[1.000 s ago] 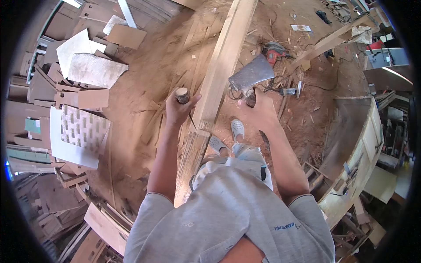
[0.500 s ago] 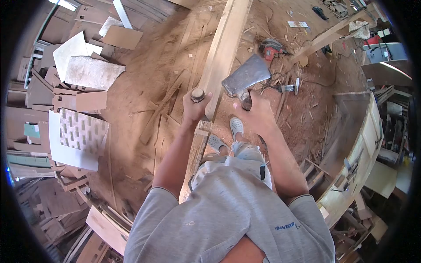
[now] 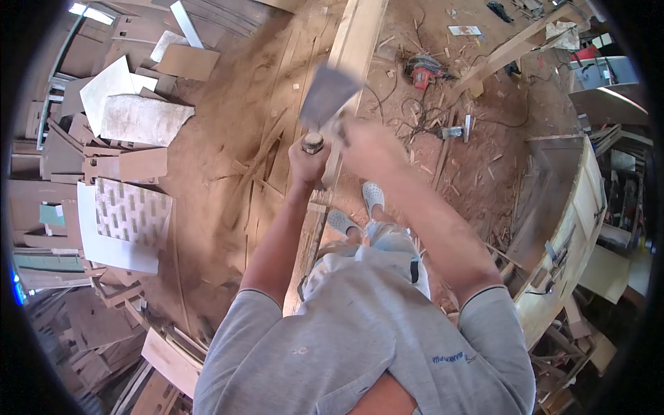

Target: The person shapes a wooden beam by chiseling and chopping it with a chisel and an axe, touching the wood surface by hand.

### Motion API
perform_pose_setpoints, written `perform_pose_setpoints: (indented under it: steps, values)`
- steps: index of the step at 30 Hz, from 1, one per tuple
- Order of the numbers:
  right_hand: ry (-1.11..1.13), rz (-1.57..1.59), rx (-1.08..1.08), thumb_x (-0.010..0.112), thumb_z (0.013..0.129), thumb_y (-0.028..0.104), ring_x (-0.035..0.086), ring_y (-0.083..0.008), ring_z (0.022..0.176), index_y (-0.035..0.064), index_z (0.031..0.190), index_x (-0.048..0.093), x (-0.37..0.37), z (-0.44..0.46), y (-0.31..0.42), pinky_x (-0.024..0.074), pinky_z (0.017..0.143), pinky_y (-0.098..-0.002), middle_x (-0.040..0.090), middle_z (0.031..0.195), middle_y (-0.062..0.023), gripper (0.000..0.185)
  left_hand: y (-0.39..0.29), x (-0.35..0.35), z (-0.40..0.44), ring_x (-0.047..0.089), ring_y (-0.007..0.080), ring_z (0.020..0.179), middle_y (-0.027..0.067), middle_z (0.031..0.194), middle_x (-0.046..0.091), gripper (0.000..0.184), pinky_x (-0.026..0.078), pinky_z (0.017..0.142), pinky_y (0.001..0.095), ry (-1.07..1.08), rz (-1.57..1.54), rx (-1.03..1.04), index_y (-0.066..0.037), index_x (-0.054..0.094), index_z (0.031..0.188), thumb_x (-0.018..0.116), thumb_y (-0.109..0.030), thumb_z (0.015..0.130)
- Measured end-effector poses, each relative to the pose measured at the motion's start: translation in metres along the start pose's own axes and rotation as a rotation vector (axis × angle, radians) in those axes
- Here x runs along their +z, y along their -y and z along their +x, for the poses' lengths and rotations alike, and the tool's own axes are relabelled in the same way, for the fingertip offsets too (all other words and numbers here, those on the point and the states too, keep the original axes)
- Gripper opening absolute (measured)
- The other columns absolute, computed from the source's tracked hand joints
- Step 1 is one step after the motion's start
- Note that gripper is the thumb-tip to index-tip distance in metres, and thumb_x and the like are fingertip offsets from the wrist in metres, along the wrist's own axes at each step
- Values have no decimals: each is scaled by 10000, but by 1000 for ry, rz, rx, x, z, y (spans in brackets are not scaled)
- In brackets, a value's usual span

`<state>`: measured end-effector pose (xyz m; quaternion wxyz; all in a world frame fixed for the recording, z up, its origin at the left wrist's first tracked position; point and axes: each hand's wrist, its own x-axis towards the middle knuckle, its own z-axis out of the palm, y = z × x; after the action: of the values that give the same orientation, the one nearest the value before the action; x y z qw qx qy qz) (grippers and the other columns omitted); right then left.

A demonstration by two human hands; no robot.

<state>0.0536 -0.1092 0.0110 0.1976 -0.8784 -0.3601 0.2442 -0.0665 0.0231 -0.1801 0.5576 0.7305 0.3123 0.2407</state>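
Observation:
My left hand (image 3: 306, 166) is wrapped around an upright chisel (image 3: 312, 142); only the round butt of its handle, with a metal ring, shows above the fist. Its blade is hidden below, over the long wooden beam (image 3: 357, 38). My right hand (image 3: 373, 149), blurred by motion, grips the handle of a hatchet (image 3: 330, 97). The hatchet's broad grey metal head is above and just beyond the chisel butt; whether the two touch I cannot tell. A notched spot on the beam (image 3: 319, 197) lies just below my left hand.
A red power saw (image 3: 423, 71) and a tangle of cord lie on the dirt floor, right of the beam. Another tool (image 3: 451, 131) lies nearer. Boards and sheets (image 3: 131, 200) are piled at left. A large wooden box (image 3: 564, 228) stands at right.
My right hand has swung the hatchet left, from right of the beam to over the chisel. My left hand keeps its hold on the chisel, nearly still.

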Motion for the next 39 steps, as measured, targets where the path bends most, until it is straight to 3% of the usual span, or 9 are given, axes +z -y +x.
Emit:
perform_pose_setpoints:
  steps: [6, 9, 15, 21, 24, 27, 30, 36, 39]
  values:
    - [60, -86, -113, 673, 907, 147, 715, -446, 1036, 30, 1167, 625, -11, 25, -8, 566, 900, -560, 729, 1041, -277, 289, -20, -2, 7, 539, 81, 645, 31, 632, 565, 201, 483, 618, 315, 43, 66, -51, 11, 625, 754, 740, -143, 813]
    - [-187, 145, 40, 657, 911, 134, 712, -454, 1039, 32, 1173, 627, 3, 45, -13, 565, 909, -555, 729, 1069, -278, 283, -19, 0, 7, 543, 91, 640, 45, 635, 573, 193, 483, 617, 329, 29, 50, -56, 15, 626, 770, 732, -145, 799]
    - [282, -226, -58, 692, 901, 159, 711, -421, 1121, 14, 1221, 646, 5, 49, -22, 573, 942, -538, 735, 1144, -248, 354, -10, 8, 18, 552, 135, 614, 103, 627, 569, 205, 489, 619, 363, 65, 200, -89, 11, 621, 771, 715, -170, 787]
    - [-131, 163, 88, 668, 893, 124, 726, -423, 1078, 18, 1201, 641, 21, 55, -21, 580, 926, -534, 741, 1110, -255, 327, -11, 5, 6, 581, 199, 600, 133, 635, 585, 214, 508, 633, 399, 26, 138, -59, 18, 627, 776, 715, -178, 782]
    - [205, -201, -70, 656, 893, 120, 728, -438, 1031, 3, 1182, 626, 36, 44, -32, 584, 903, -538, 737, 1062, -272, 313, -8, 2, 0, 592, 208, 603, 142, 643, 595, 214, 512, 638, 396, 73, 238, -123, 17, 636, 787, 717, -181, 782]
    - [144, -135, -165, 647, 904, 123, 732, -440, 1009, -4, 1186, 618, 26, 50, -47, 587, 891, -544, 738, 1037, -274, 311, -2, -2, -3, 599, 215, 609, 153, 648, 597, 217, 519, 650, 394, 57, 168, -125, 19, 644, 800, 719, -184, 783]
    - [-128, 145, 43, 650, 911, 144, 730, -434, 1016, 6, 1174, 625, 8, 53, -29, 583, 892, -548, 740, 1034, -267, 298, -6, -7, -11, 546, 143, 637, 60, 656, 576, 207, 488, 630, 351, 29, 153, -95, 1, 635, 794, 750, -171, 798]
    - [208, -139, -150, 666, 903, 148, 716, -462, 995, -2, 1135, 617, 27, 18, -25, 577, 879, -555, 730, 1016, -281, 281, -14, -12, -27, 576, 130, 645, 91, 669, 609, 185, 518, 650, 350, -19, 122, -78, 17, 668, 839, 726, -153, 794]
    - [-25, -7, -226, 647, 924, 154, 723, -452, 1002, 0, 1164, 618, 17, 25, -27, 577, 886, -559, 731, 1027, -278, 287, -9, -13, -30, 549, 121, 647, 61, 665, 594, 184, 491, 629, 343, -7, 113, -65, 2, 644, 800, 738, -155, 807]
